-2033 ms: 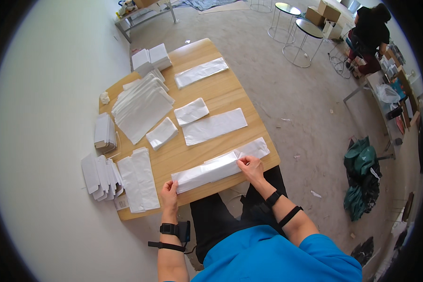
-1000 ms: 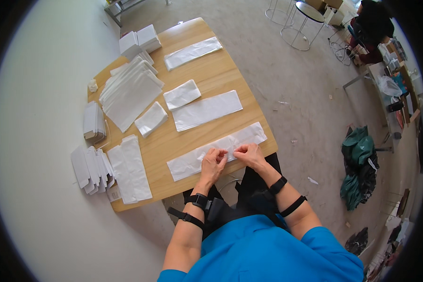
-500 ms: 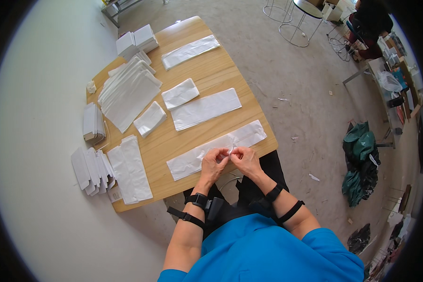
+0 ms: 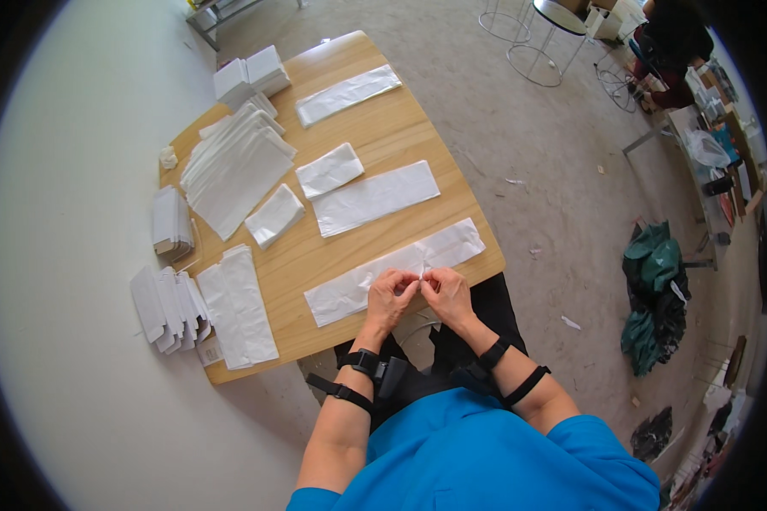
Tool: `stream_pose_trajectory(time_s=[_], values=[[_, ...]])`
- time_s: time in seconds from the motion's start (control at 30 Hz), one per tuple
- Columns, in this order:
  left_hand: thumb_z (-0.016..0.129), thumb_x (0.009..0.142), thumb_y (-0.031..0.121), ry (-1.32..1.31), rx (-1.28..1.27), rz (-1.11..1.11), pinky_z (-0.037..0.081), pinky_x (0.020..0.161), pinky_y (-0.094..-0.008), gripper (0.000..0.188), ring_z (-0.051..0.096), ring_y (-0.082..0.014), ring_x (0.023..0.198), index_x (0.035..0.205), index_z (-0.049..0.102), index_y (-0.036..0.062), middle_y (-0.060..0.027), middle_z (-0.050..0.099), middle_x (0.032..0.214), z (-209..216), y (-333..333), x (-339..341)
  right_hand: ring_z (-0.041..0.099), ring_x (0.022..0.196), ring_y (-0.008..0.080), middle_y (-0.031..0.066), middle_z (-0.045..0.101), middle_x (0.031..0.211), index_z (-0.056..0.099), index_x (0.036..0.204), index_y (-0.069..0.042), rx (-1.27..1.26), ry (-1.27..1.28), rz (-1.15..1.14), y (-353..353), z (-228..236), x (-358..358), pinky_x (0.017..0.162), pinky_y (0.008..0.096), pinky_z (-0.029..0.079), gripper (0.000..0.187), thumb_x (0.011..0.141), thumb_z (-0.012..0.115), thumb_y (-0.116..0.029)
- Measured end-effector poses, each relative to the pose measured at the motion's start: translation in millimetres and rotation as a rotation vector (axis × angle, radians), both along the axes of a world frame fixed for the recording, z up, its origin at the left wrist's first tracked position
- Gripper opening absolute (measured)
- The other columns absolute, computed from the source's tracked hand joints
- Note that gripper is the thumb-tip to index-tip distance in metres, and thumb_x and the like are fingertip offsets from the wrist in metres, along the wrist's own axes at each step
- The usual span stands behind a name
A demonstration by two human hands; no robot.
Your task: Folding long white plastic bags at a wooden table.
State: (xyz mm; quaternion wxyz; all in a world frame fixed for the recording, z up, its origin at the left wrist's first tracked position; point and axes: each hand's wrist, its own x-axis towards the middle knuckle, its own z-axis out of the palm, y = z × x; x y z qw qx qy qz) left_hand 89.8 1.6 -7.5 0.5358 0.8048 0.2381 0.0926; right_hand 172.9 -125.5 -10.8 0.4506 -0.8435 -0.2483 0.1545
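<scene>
A long, creased white sheet (image 4: 452, 243), thin like paper or plastic film, lies folded flat along the table's near edge. My left hand (image 4: 390, 298) and my right hand (image 4: 447, 294) meet at its middle, thumbs and fingertips closed in a pinch. Between them a small piece of the sheet is drawn up; the fingers partly hide it. Just beyond lie another white folded strip (image 4: 392, 200), a shorter white folded packet (image 4: 330, 169) overlapping it, and a second packet (image 4: 274, 216).
On the wooden table (image 4: 290, 294) are a fanned stack of white sheets (image 4: 239, 175), a white stack (image 4: 245, 328) and a far strip (image 4: 349, 95). White flat cartons (image 4: 166, 311) stand at the left. A green bag (image 4: 652, 264) lies on the floor; a person (image 4: 673, 43) sits at far right.
My hands stay at the sheet's middle, their fingertips slightly shifted and drawn closer together. The view has moved very slightly; nothing else visibly differs.
</scene>
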Motion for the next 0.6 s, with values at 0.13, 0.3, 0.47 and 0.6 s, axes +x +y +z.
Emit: stream_pose_trajectory(time_s=[0.13,0.3,0.47,0.6], values=[[0.071,0.081,0.014,0.005,-0.028,0.020,0.052,0.066,-0.0273,0.013,0.063,-0.0182,0.071,0.090,0.071,0.0054,-0.0086,0.065,0.083,1.0,-0.3,-0.5,0.062,0.068,0.0294,0.0137,0.062,0.075,0.068,0.080,-0.002,-0.031,-0.093,0.029,3.0,5.9,-2.9,0.061,0.0383,0.049,0.012,0.079,0.064,-0.014],[0.070,0.081,0.013,-0.054,0.009,0.017,0.052,0.067,-0.0285,0.012,0.065,-0.0196,0.074,0.090,0.071,0.0043,-0.0101,0.066,0.085,-3.6,0.2,-1.5,0.062,0.074,0.0342,0.0156,0.062,0.078,0.068,0.079,-0.003,-0.114,-0.088,0.098,8.3,9.8,-2.6,0.066,0.0430,0.050,0.013,0.080,0.062,-0.014],[0.067,0.083,0.010,-0.051,0.072,0.037,0.051,0.065,-0.0268,0.011,0.064,-0.0167,0.072,0.090,0.071,0.0033,-0.0083,0.067,0.084,-5.0,0.0,-2.1,0.062,0.077,0.0359,0.0172,0.063,0.082,0.067,0.079,-0.003,-0.173,-0.076,0.121,14.8,11.0,-1.5,0.067,0.0444,0.051,0.015,0.081,0.060,-0.015],[0.067,0.083,0.011,-0.050,0.052,0.096,0.049,0.062,-0.0272,0.010,0.062,-0.0163,0.067,0.087,0.070,0.0018,-0.0080,0.065,0.080,-2.0,-5.4,-0.1,0.062,0.072,0.0346,0.0159,0.062,0.076,0.068,0.078,-0.003,-0.138,-0.073,0.001,17.0,8.6,-4.0,0.064,0.0422,0.049,0.014,0.078,0.061,-0.015]])
